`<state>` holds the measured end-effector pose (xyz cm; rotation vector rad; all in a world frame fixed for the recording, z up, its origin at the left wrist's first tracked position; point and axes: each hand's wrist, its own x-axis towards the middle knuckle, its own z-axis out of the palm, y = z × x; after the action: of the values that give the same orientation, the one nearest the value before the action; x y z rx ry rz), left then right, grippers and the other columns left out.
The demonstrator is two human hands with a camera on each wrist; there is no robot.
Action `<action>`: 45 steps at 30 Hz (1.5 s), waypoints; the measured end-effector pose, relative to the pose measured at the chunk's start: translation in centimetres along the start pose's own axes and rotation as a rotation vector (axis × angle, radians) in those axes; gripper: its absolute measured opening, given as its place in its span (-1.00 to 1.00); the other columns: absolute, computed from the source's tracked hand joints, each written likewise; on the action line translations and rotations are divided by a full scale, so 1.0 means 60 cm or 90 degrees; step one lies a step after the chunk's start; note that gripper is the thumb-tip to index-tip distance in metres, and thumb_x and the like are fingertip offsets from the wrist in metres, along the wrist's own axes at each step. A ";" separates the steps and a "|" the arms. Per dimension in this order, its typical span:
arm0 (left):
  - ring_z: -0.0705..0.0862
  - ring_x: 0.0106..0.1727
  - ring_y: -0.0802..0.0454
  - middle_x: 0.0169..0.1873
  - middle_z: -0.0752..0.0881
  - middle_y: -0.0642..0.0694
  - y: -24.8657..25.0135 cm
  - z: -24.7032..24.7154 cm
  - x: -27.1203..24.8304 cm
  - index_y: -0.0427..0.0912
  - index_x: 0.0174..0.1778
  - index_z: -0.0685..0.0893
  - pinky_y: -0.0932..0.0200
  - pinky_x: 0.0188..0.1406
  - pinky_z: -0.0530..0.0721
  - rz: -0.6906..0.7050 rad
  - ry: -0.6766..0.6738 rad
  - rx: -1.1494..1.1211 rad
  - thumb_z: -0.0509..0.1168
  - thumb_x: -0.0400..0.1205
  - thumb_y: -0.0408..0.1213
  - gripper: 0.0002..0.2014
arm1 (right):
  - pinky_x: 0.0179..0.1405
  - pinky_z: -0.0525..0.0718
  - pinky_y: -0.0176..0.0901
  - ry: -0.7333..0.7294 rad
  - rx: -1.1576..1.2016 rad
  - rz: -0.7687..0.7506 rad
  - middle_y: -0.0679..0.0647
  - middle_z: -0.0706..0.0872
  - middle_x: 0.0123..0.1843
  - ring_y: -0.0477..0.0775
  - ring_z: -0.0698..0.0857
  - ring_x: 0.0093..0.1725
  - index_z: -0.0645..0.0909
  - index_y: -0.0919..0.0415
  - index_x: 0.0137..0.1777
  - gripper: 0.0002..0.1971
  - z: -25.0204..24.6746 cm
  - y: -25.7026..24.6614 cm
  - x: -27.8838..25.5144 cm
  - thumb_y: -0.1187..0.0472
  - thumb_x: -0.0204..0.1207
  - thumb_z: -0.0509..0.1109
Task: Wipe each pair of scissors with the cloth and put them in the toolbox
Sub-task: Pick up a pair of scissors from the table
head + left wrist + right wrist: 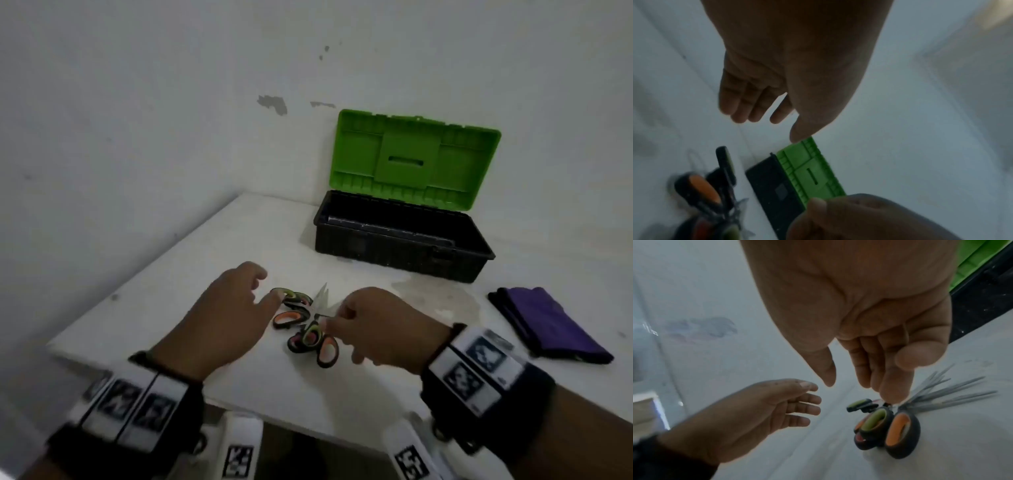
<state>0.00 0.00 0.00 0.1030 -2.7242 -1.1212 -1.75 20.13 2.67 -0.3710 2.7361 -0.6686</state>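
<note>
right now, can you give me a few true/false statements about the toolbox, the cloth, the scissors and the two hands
1. The toolbox stands open with its green lid raised. True.
2. The purple cloth is in the left hand. False: it lies folded on the table, to the right of the right hand, and no hand touches it.
3. The scissors lie in a pile on the table between the two hands. True.
4. A pair of scissors with orange grips already lies in the toolbox. False: none shows in the box; all scissors in view are in the pile.
5. The left hand grips a pair of scissors. False: its fingers are relaxed and hold nothing.
</note>
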 end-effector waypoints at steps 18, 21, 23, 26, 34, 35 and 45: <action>0.75 -0.47 -0.09 -0.42 0.67 -0.29 -0.012 0.034 0.117 -0.45 -0.09 0.70 0.14 -0.48 0.74 -0.178 -0.164 -0.237 0.29 0.66 -0.40 -0.84 | -0.27 0.65 -0.24 -0.134 -0.067 0.066 0.03 0.64 -0.61 -0.06 0.58 -0.59 0.65 0.28 -0.37 -0.53 0.027 0.008 0.076 -0.11 0.58 0.33; 0.73 -0.48 -0.06 -0.40 0.64 -0.29 0.003 0.016 0.100 -0.46 -0.13 0.68 0.18 -0.48 0.72 -0.180 -0.125 -0.363 0.29 0.67 -0.41 -0.83 | -0.36 0.65 -0.25 -0.056 0.016 0.022 0.20 0.80 -0.34 0.02 0.70 -0.52 0.69 0.35 -0.24 -0.52 0.018 0.021 0.059 -0.12 0.58 0.34; 0.71 -0.47 -0.05 -0.40 0.63 -0.27 0.019 0.005 0.084 -0.45 -0.14 0.67 0.17 -0.47 0.71 -0.151 -0.100 -0.410 0.26 0.70 -0.38 -0.80 | -0.39 0.64 -0.25 0.009 0.109 -0.022 0.16 0.82 -0.24 -0.01 0.72 -0.49 0.69 0.28 -0.16 -0.60 0.005 0.026 0.036 -0.09 0.61 0.33; 0.69 -0.44 -0.05 -0.40 0.62 -0.22 0.045 -0.004 0.057 -0.46 -0.08 0.65 0.19 -0.51 0.68 -0.124 -0.081 -0.507 0.21 0.72 -0.37 -0.79 | -0.42 0.56 -0.23 0.049 0.269 -0.077 0.15 0.80 -0.31 -0.04 0.62 -0.49 0.66 0.20 -0.24 -0.64 -0.022 0.032 -0.014 -0.04 0.66 0.31; 0.70 -0.32 -0.21 -0.25 0.71 -0.38 0.160 0.053 -0.018 -0.32 -0.04 0.63 0.07 -0.54 0.63 -0.132 -0.236 -0.704 0.27 0.56 -0.09 -0.69 | -0.44 0.47 -0.27 0.040 0.442 -0.067 0.05 0.68 -0.43 -0.01 0.55 -0.48 0.66 0.19 -0.27 -0.67 -0.068 0.104 -0.135 0.00 0.64 0.32; 0.69 -0.34 -0.20 -0.25 0.72 -0.38 0.172 0.067 -0.024 -0.33 -0.04 0.64 0.10 -0.58 0.61 -0.132 -0.250 -0.692 0.25 0.60 -0.09 -0.68 | -0.43 0.48 -0.29 0.034 0.436 -0.057 0.04 0.67 -0.44 -0.01 0.56 -0.48 0.67 0.19 -0.26 -0.67 -0.073 0.117 -0.148 0.01 0.65 0.32; 0.56 -0.57 0.02 -0.44 0.66 -0.26 0.257 0.214 -0.041 -0.42 -0.09 0.67 0.25 -0.72 0.50 -0.169 -0.297 -0.678 0.26 0.58 -0.18 -0.69 | -0.45 0.51 -0.37 0.111 0.391 0.089 0.02 0.70 -0.44 -0.01 0.61 -0.46 0.69 0.15 -0.27 -0.67 -0.127 0.286 -0.217 -0.07 0.60 0.38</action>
<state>-0.06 20.17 1.56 0.0416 -2.0501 -2.7695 4.57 42.06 3.79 0.0238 2.5005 -1.4892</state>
